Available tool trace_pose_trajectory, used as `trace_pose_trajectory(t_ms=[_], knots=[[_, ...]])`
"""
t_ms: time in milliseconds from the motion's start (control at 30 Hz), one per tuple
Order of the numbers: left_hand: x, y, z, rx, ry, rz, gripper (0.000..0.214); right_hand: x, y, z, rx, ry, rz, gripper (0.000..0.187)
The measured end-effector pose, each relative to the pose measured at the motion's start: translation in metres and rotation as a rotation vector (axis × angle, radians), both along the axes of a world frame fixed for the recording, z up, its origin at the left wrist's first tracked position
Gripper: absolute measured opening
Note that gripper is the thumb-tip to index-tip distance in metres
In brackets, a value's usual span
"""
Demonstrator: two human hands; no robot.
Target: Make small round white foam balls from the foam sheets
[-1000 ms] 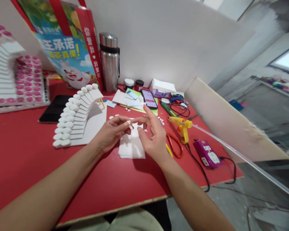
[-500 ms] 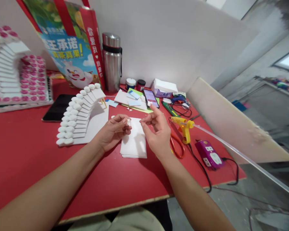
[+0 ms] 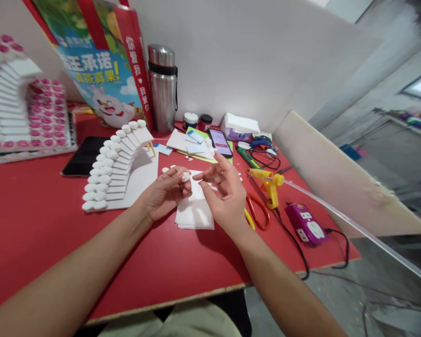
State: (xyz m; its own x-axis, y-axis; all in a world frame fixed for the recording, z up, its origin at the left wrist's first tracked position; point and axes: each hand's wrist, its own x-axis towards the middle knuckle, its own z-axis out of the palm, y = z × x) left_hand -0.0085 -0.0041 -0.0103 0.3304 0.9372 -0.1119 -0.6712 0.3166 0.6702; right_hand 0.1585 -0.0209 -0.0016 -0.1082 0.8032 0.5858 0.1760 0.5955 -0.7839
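Observation:
My left hand [image 3: 166, 192] pinches a small white rolled piece [image 3: 185, 177] that looks like a paper rosette between thumb and fingers. Just right of it, my right hand [image 3: 226, 189] has its thumb and index finger apart, with nothing visible between them. Under both hands lies a stack of white paper sheets [image 3: 196, 210]. To the left stands a white model staircase [image 3: 117, 178], curved, its outer edge lined with white oval pads. A couple of small white pieces [image 3: 165, 170] rest beside the left fingertips.
A yellow glue gun [image 3: 268, 180] with a long clear stick points left. Near it are scissors [image 3: 258, 213] and a purple power socket [image 3: 305, 224]. Behind stand a steel flask [image 3: 162, 89], a phone [image 3: 220, 142] and a bag [image 3: 105, 70]. A pink-flowered model [image 3: 49, 112] stands far left.
My right thumb and index finger have spread wider apart. The white piece in my left fingers is turned and shows more. The view has shifted slightly.

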Motion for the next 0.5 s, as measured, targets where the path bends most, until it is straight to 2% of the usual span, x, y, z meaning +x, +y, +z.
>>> trace_pose_trajectory(t_ms=[333,500], knots=[[-0.0018,0.0015,-0.008,0.111,0.132,0.067,0.024,0.0008,0.0009,-0.0003,0.021,-0.044,-0.005,0.059],[-0.0015,0.0004,-0.0068,0.18,0.198,0.078,0.052,0.0043,-0.0005,0.0041,0.119,-0.131,-0.009,0.062]])
